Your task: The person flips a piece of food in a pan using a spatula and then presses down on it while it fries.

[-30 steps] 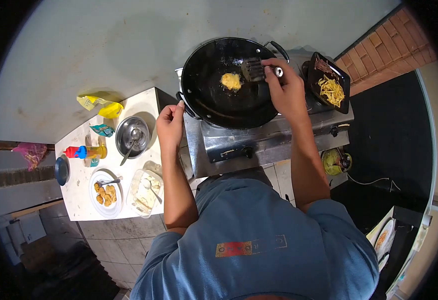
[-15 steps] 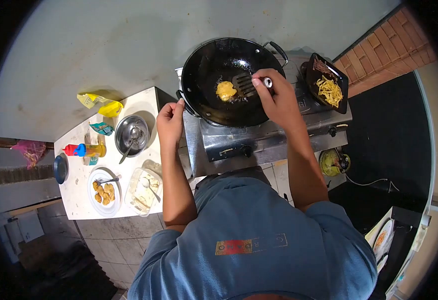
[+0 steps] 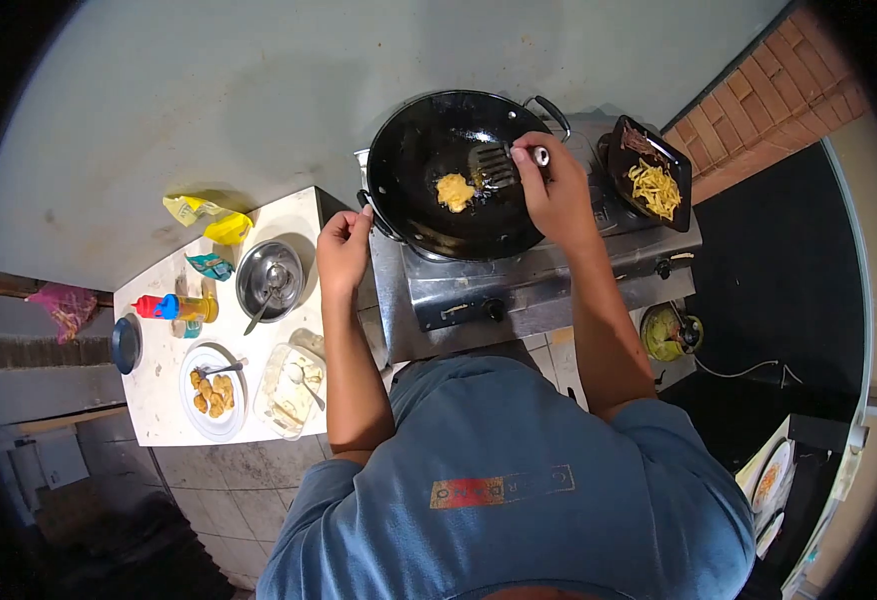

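Note:
A black wok (image 3: 429, 225) sits on the steel gas stove (image 3: 559, 287). My left hand (image 3: 344, 250) pinches the wok's left handle (image 3: 367, 200). Over the wok's right side, my right hand (image 3: 559, 190) is closed on a slotted spatula (image 3: 497, 167), whose blade is down in the wok. A yellow piece of food (image 3: 455, 193) lies in the wok just left of the blade, with a little liquid beside it.
On the white table (image 3: 164, 410) at left are a metal bowl (image 3: 256, 262), bottles (image 3: 194, 309), a plate (image 3: 236, 415) of browned pieces and a plastic tub (image 3: 284, 415). A black dish (image 3: 681, 190) with yellow strips stands at the stove's right.
The view has shifted slightly, so the table and wok appear a little lower. My left hand stays on the handle. The spatula blade remains beside the yellow food, which looks slightly more ragged.

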Demonstrator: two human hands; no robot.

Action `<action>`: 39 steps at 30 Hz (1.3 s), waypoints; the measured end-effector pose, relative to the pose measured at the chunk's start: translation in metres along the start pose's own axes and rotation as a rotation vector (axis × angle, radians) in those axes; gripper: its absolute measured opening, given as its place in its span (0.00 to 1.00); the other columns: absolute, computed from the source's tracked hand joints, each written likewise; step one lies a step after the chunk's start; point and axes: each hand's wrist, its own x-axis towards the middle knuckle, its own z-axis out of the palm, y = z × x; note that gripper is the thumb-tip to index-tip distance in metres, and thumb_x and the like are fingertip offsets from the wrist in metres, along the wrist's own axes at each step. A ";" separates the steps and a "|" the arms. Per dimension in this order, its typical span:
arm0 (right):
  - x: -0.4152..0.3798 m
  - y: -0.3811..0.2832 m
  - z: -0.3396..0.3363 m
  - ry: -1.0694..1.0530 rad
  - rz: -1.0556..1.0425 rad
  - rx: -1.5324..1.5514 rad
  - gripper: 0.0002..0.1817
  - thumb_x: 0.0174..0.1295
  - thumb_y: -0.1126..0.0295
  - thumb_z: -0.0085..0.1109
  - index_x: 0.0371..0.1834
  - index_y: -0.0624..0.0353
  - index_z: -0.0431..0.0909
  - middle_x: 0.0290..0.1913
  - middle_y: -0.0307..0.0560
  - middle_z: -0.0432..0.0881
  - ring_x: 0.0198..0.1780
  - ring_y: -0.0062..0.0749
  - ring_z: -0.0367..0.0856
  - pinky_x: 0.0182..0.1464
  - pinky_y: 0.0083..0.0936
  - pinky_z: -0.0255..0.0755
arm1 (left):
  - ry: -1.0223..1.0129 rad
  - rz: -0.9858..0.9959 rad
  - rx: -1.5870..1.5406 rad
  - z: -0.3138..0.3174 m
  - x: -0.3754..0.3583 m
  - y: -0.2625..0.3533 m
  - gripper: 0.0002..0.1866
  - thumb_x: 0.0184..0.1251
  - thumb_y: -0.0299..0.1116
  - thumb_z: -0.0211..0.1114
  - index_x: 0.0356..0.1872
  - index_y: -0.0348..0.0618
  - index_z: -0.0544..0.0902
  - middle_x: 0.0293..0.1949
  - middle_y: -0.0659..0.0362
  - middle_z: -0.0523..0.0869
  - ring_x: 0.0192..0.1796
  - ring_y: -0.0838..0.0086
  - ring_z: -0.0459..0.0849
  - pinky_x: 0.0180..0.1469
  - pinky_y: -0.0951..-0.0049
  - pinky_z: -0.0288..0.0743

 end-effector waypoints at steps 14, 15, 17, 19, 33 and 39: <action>0.003 -0.003 0.003 0.052 0.013 -0.101 0.08 0.63 0.69 0.59 0.38 0.63 0.75 0.31 0.50 0.79 0.24 0.32 0.75 0.29 0.25 0.69 | -0.084 0.017 -0.033 -0.004 0.009 -0.002 0.15 0.67 0.37 0.64 0.24 0.38 0.77 0.20 0.71 0.72 0.23 0.88 0.64 0.25 0.82 0.56; 0.003 -0.003 0.004 0.075 0.028 -0.139 0.08 0.63 0.69 0.59 0.37 0.63 0.75 0.29 0.51 0.78 0.23 0.34 0.75 0.29 0.26 0.69 | -0.084 0.015 -0.032 -0.005 0.008 -0.001 0.15 0.67 0.37 0.64 0.24 0.38 0.77 0.20 0.71 0.72 0.23 0.88 0.64 0.25 0.82 0.56; 0.002 -0.005 0.009 0.106 0.048 -0.148 0.09 0.63 0.68 0.59 0.36 0.63 0.75 0.27 0.51 0.78 0.24 0.35 0.76 0.29 0.28 0.70 | -0.081 -0.035 -0.015 -0.004 0.007 0.005 0.15 0.67 0.37 0.64 0.24 0.38 0.78 0.20 0.71 0.72 0.23 0.87 0.64 0.26 0.82 0.56; 0.002 -0.002 0.014 0.136 0.069 -0.155 0.09 0.63 0.68 0.59 0.36 0.63 0.75 0.26 0.52 0.77 0.24 0.37 0.76 0.29 0.29 0.70 | -0.081 -0.027 -0.006 -0.005 0.007 0.004 0.15 0.67 0.37 0.64 0.24 0.38 0.78 0.20 0.71 0.72 0.24 0.87 0.64 0.26 0.82 0.56; 0.014 -0.010 0.029 0.177 0.135 0.197 0.06 0.65 0.68 0.58 0.37 0.59 0.74 0.24 0.42 0.77 0.28 0.22 0.78 0.26 0.23 0.69 | -0.051 -0.042 -0.012 -0.004 0.004 0.004 0.16 0.66 0.38 0.65 0.23 0.39 0.77 0.18 0.71 0.71 0.22 0.88 0.63 0.24 0.82 0.56; 0.018 -0.003 0.028 0.131 0.044 0.304 0.08 0.66 0.71 0.56 0.45 0.61 0.76 0.30 0.41 0.79 0.33 0.20 0.80 0.33 0.18 0.74 | -0.028 0.011 0.011 -0.005 0.002 0.006 0.15 0.66 0.38 0.65 0.24 0.38 0.79 0.19 0.71 0.72 0.22 0.88 0.63 0.24 0.82 0.56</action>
